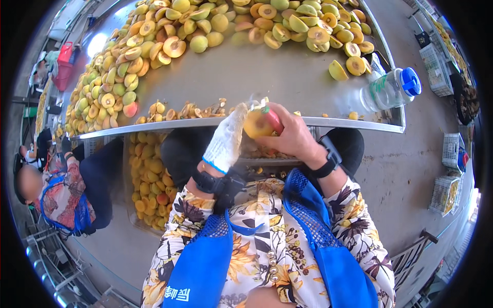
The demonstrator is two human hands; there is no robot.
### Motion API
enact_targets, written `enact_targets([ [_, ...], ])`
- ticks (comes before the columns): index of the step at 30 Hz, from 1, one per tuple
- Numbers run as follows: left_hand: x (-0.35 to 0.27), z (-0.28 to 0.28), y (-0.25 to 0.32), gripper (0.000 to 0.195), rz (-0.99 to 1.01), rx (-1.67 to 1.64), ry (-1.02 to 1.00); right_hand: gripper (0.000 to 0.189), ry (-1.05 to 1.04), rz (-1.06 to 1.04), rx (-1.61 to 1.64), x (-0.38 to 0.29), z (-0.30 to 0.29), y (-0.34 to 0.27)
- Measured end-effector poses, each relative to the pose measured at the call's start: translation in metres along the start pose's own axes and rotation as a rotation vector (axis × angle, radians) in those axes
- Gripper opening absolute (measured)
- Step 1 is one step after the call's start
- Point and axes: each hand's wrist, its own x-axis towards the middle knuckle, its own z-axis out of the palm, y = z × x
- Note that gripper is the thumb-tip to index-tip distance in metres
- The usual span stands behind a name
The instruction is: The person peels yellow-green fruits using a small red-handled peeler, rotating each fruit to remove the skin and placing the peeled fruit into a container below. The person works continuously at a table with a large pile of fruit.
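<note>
My left hand [228,134], in a white knitted glove, is at the left side of a yellow halved fruit [256,124], over the metal table's near edge. Bare, my right hand [294,133] curls around the fruit's right side together with a red handle [274,120] that has a green part. The tool's working end is blurred and partly hidden, so its kind does not show. Brown pits and scraps [200,110] lie along the table's edge, left of the glove. Halved yellow-green stone fruits [173,47] are heaped across the table's far and left parts.
A clear plastic bottle with a blue lid [389,90] lies at the table's right corner. Below the table's edge, at left, a crate holds yellow fruit halves [152,181]. A co-worker [65,196] sits at the left. White plastic crates [445,194] stand on the floor at right.
</note>
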Motion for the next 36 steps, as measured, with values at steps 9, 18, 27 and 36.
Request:
enact_targets([
  [9,0.001,-0.006,-0.028,0.041,-0.003,-0.222,0.317,0.035,0.133,-0.061,-0.125,-0.008,0.022,0.001],
  [18,0.000,0.007,-0.006,0.029,0.249,0.223,0.302,0.023,0.145,0.001,-0.226,-0.023,0.046,0.012],
  [27,-0.002,0.026,-0.002,0.031,0.237,-0.118,0.380,0.021,0.009,0.298,-0.067,-0.024,0.047,0.000],
  [36,0.023,-0.012,-0.002,0.027,-0.201,-0.247,-0.079,0.026,-0.072,0.136,-0.232,-0.034,0.056,0.016],
])
